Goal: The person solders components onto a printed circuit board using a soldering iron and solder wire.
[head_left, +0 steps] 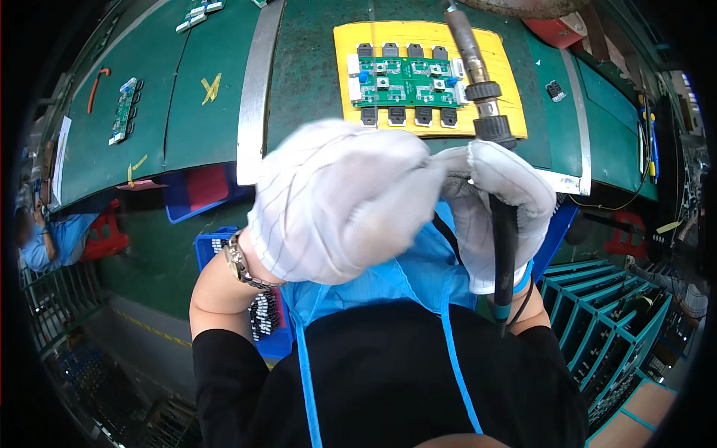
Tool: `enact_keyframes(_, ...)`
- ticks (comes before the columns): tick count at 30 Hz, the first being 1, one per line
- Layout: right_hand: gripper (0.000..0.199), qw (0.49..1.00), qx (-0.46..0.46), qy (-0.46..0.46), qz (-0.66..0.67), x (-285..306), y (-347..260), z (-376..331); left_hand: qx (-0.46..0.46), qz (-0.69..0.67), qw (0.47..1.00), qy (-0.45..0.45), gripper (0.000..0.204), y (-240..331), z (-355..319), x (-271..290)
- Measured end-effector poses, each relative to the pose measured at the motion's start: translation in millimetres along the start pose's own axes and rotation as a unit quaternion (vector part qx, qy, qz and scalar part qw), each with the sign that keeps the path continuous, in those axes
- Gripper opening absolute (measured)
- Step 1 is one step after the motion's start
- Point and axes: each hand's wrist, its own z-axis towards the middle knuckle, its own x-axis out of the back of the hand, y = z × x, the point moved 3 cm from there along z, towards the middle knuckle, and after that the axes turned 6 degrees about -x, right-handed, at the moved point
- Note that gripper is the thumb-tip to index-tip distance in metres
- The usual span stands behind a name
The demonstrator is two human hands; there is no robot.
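Note:
My right hand (508,201), in a white glove, is wrapped round a soldering iron (484,97). The iron's metal end points up and away, over the right part of a yellow pad, and its dark cable sleeve hangs below the hand. My left hand (343,194), also gloved and slightly blurred, is curled close beside the right one; what its fingers hold, if anything, is hidden. Beyond both hands, a green circuit board (407,81) with black components along two edges lies on the yellow pad (429,36). A thin strand (373,37) runs down toward my left hand.
Another small board (125,110) and an orange hook-shaped piece (95,88) lie on the left of the green bench. A small black part (555,91) sits at right. Blue bins (203,246) and a teal rack (605,313) flank me. A co-worker (63,239) sits far left.

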Motion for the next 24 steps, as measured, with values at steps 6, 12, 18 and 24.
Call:
enact_keyframes(6, 0.019, 0.990, -0.080, 0.013, 0.118, 4, -4, 1, -0.118, 0.177, 0.977, 0.005, 0.022, -26, 17, 12)
enact_keyframes(12, 0.019, 0.991, -0.027, 0.061, 0.118, 16, 13, 10, 0.018, 0.008, 0.999, -0.036, 0.012, -34, -2, 30)
enact_keyframes(18, 0.040, 0.992, -0.038, 0.115, -0.040, 43, 49, 0, 0.476, -0.216, 0.853, -0.009, 0.007, -23, -66, 30)
enact_keyframes(24, 0.051, 0.990, -0.039, 0.035, -0.128, 31, 58, 11, 0.161, 0.045, 0.986, 0.007, 0.020, -24, -44, 14)
